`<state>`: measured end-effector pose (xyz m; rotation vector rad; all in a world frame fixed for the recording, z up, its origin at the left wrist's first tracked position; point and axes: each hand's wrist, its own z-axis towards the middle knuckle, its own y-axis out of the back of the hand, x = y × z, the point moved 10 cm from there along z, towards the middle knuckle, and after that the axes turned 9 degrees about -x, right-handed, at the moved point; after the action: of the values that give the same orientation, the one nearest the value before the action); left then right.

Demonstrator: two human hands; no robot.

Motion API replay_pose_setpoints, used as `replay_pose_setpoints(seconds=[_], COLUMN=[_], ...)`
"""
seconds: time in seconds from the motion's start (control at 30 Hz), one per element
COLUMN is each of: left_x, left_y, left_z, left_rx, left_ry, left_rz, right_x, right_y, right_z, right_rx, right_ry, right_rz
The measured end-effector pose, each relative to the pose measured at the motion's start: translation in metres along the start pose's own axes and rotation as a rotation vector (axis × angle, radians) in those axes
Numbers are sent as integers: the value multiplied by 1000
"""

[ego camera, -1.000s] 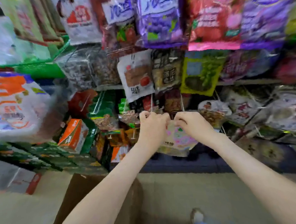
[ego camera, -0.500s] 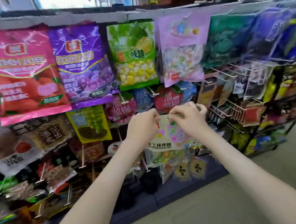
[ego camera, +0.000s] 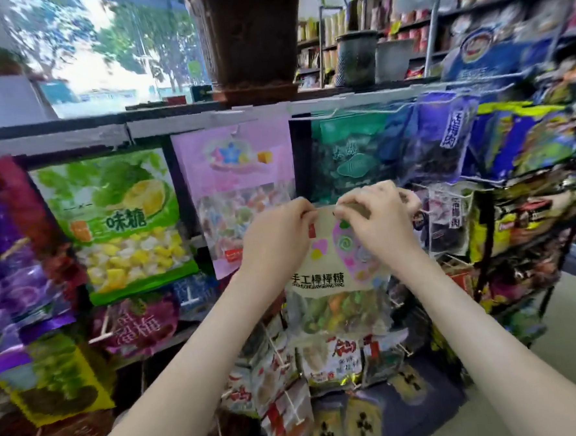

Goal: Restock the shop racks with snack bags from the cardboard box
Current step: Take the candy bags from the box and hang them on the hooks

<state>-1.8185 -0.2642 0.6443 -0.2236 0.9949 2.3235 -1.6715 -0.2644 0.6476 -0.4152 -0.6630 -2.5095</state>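
Observation:
I hold a cream lollipop bag [ego camera: 330, 272] with pastel candy drawings and a clear lower half up in front of the rack. My left hand [ego camera: 277, 238] pinches its top left corner. My right hand [ego camera: 377, 219] pinches its top right corner, close to a white wire peg [ego camera: 424, 211]. The bag hangs straight down from my fingers, in front of a dark green bag [ego camera: 347, 160] and beside a pink candy bag [ego camera: 241, 193]. The cardboard box is out of view.
The rack is packed with hanging bags: a green durian candy bag [ego camera: 118, 221], purple bags [ego camera: 6, 268] at left, dark seaweed bags [ego camera: 443, 141] at right. A brown plant pot [ego camera: 252, 41] stands on the rack top. Bare floor [ego camera: 563, 329] lies at lower right.
My view has swung up and right along the rack. Both hands have lifted the lollipop bag from the low pegs to the upper rows, still holding its top corners.

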Motion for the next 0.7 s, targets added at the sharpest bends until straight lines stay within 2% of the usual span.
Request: replay_pose_setpoints(seconds=[0.23,0.33,0.47,0.6,0.7], left_x=[-22,-32,-32,-22,-13], left_y=[-19,-26,-37,-33,-33], left_z=[88,120,153,172,177], left_rx=[-165,-205,-233,-315,-317], left_ry=[16,-1,47,79,122], left_rz=[19,99,89,159,238], right_x=[-39,-53,-66,-64,-65], right_y=[-9,-21,-31,-47,-65], right_z=[89,123,156,177,183], right_rx=[-93,-25,2,46,90], right_ry=[64,55,31,28,8], right_rz=[56,103,220,293,312])
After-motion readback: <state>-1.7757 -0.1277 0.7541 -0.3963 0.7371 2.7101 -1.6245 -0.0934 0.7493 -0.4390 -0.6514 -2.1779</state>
